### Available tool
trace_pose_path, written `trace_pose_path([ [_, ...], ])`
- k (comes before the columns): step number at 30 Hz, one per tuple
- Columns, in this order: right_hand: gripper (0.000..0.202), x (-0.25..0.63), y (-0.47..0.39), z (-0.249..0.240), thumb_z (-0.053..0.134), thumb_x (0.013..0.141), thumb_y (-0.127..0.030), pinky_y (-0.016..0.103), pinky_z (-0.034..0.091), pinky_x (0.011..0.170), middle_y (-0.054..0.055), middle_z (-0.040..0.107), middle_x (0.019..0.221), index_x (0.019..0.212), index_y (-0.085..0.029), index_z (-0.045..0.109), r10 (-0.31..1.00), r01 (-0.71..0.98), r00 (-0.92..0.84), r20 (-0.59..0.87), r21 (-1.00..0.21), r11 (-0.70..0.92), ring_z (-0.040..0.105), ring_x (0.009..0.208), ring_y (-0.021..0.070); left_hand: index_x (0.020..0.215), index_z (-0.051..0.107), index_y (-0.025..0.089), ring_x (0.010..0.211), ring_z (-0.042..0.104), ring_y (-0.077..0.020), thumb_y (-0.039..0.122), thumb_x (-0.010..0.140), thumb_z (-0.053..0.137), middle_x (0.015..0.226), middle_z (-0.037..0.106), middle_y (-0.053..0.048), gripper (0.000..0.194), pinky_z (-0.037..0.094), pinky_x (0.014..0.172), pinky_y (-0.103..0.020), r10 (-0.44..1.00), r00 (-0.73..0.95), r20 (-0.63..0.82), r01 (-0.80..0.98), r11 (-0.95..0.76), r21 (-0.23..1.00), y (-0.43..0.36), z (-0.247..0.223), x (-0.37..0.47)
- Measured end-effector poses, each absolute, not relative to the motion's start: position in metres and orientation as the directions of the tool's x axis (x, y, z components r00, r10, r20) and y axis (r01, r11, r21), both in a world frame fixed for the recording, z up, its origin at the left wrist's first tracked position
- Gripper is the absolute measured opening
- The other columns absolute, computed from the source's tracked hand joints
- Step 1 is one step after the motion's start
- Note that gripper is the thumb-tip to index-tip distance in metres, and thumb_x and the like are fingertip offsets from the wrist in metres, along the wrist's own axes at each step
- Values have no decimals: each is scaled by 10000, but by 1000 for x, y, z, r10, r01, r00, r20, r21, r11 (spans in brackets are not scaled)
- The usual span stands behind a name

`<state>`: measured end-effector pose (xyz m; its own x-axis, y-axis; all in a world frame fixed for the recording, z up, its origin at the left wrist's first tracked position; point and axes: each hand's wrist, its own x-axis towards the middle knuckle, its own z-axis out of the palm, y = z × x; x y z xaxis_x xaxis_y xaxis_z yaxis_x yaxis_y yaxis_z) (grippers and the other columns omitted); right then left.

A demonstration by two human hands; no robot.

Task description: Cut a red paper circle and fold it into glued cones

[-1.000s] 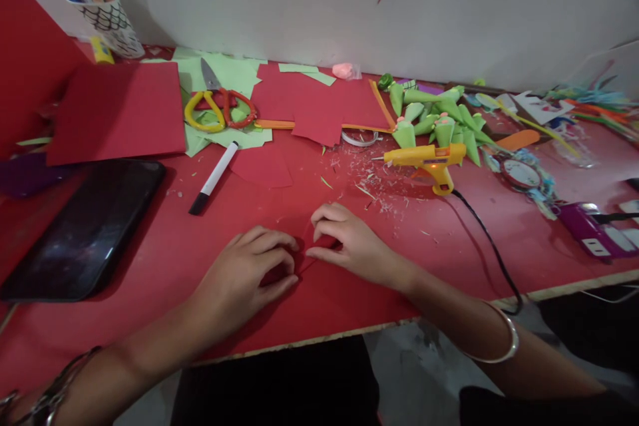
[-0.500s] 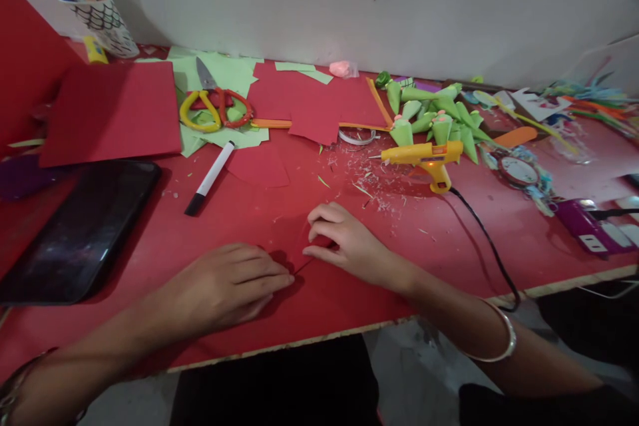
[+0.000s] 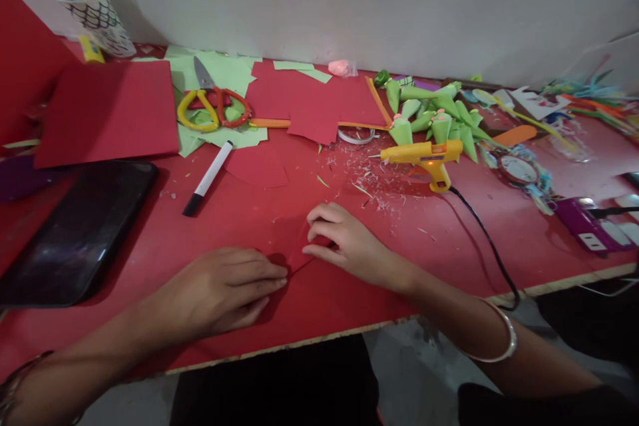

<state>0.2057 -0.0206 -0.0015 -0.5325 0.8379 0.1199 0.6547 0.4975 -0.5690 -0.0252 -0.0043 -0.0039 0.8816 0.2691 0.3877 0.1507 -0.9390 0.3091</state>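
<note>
A small piece of red paper (image 3: 298,251), hard to tell from the red tabletop, lies between my hands close to the front edge. My left hand (image 3: 232,289) rests low over its left end, the fingers together and the fingertips pressed down at the paper. My right hand (image 3: 344,243) is curled on the other side, thumb and fingers bent around the paper's right part. Just beyond, a cut red paper petal shape (image 3: 257,166) lies flat beside a white marker with a black cap (image 3: 208,178).
A yellow glue gun (image 3: 424,156) with a lit orange light lies right of centre, its cord crossing the front edge. Scissors (image 3: 214,106), red sheets (image 3: 107,113) and green paper cones (image 3: 442,123) line the back. A black phone (image 3: 80,233) lies left, a purple power strip (image 3: 584,223) right.
My left hand has slid slightly left, its fingertips now farther from my right hand and more of the red paper showing between. The right hand has stayed in place.
</note>
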Motion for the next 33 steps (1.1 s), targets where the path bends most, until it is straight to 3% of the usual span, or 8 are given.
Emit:
trace_pose_path([
  [9,150,205,-21,-1,536,835,-277,270,385,790,53,520,885,760,-150,564,841,657,-525,130,-566,498,463,834,155,1075,552,165,750,617,-150,116,792,475,898,693,-19,297,512,678,-279,238,909,343,151,-953,264,-5,-2,-24],
  [16,147,205,-21,-1,530,839,-276,272,387,779,48,519,881,751,-161,556,844,660,-520,131,-565,494,462,826,154,925,626,156,772,620,-143,144,828,442,859,688,-30,208,527,704,-254,283,882,377,177,-940,293,-7,1,-19],
  [27,163,206,-21,-3,510,849,-293,279,383,791,50,518,890,761,-164,556,842,661,-525,126,-564,496,457,837,158,895,629,153,717,633,-135,142,840,387,831,694,-26,249,540,652,-238,309,875,372,216,-938,269,-10,10,-14],
  [33,163,205,-21,-3,513,846,-291,277,381,796,55,518,885,764,-157,555,839,665,-528,128,-551,503,458,837,157,1000,584,149,792,648,-143,143,807,434,893,703,-33,245,544,687,-236,238,893,381,150,-957,246,-5,6,-30],
])
